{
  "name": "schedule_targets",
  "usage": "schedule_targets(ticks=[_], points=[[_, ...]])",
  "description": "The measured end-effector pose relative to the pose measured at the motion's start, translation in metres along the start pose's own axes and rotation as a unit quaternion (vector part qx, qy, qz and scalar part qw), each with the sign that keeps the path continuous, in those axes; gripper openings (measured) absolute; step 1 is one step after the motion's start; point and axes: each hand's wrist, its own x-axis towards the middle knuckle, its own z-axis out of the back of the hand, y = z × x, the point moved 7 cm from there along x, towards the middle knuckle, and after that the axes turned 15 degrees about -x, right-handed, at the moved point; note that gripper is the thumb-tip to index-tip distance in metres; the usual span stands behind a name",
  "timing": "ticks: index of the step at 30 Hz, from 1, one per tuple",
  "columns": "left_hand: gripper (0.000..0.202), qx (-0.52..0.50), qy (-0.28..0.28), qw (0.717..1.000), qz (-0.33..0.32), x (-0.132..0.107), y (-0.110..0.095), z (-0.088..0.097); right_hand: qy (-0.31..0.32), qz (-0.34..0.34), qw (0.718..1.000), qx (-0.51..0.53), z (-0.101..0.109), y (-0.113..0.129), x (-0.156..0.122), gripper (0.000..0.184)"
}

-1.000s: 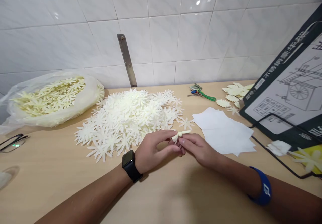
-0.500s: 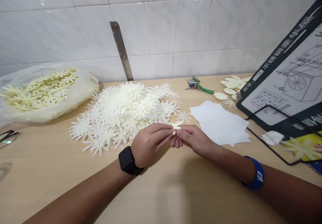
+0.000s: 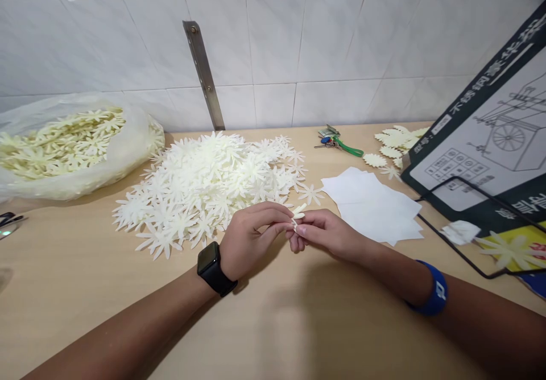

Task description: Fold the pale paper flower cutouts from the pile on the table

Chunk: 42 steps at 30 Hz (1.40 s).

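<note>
Between my fingertips is a small cream flower cut-out (image 3: 299,211), its narrow petals sticking up and partly covered by the fingers. My left hand (image 3: 256,232), with a black watch at the wrist, pinches it from the left. From the right, my right hand (image 3: 326,232) pinches the same piece between thumb and forefinger, its other fingers curled. Just beyond my left hand lies a large heap of white flower cut-outs (image 3: 213,181). One single flower cut-out (image 3: 310,194) lies flat on the wooden table (image 3: 239,334) behind the fingertips.
At the left sits a clear plastic bag (image 3: 128,147) full of cream flower pieces. White paper sheets (image 3: 371,203) lie right of my hands. Farther back are keys with a green strap (image 3: 350,149) and leaf-shaped cut-outs (image 3: 396,141). A printed box (image 3: 490,135) and a black wire frame (image 3: 452,252) stand right.
My fingers have shifted slightly on the cream flower cut-out, and its petals now point more upward. The whole view has tilted a little; the heap and sheets look the same.
</note>
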Motion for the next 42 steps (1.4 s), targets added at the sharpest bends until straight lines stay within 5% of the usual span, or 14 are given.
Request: schedule_targets(ticks=[7,14,21,27,32,36,39,42], points=[[0.014,-0.152,-0.087,0.968,0.178,-0.003,0.020,0.004,-0.018,-0.021,0.999,-0.029,0.000,-0.005,0.000,0.024],[0.022,-0.312,-0.230,0.890,0.240,-0.002,0.047,0.033,-0.037,-0.054,0.997,-0.037,-0.002,-0.011,0.000,0.030],[0.047,-0.331,-0.220,0.884,0.247,0.001,0.052,0.039,-0.076,-0.071,0.995,-0.012,0.004,-0.020,0.001,0.037],[0.023,-0.300,-0.199,0.901,0.241,0.004,0.052,0.041,-0.120,-0.066,0.991,0.004,0.011,-0.022,0.001,0.037],[0.026,-0.231,-0.206,0.923,0.230,0.007,0.042,0.050,-0.113,-0.074,0.991,0.002,0.010,-0.026,0.000,0.039],[0.020,-0.041,-0.288,0.951,0.109,0.013,0.018,0.093,-0.104,-0.074,0.992,-0.006,0.008,-0.028,-0.001,0.039],[0.026,0.238,-0.312,0.920,0.006,0.017,0.004,0.123,-0.098,-0.069,0.993,-0.016,0.006,-0.026,0.000,0.040],[0.032,0.402,-0.283,0.870,0.023,0.019,0.016,0.130,-0.101,-0.073,0.992,-0.023,0.006,-0.025,0.001,0.042]])
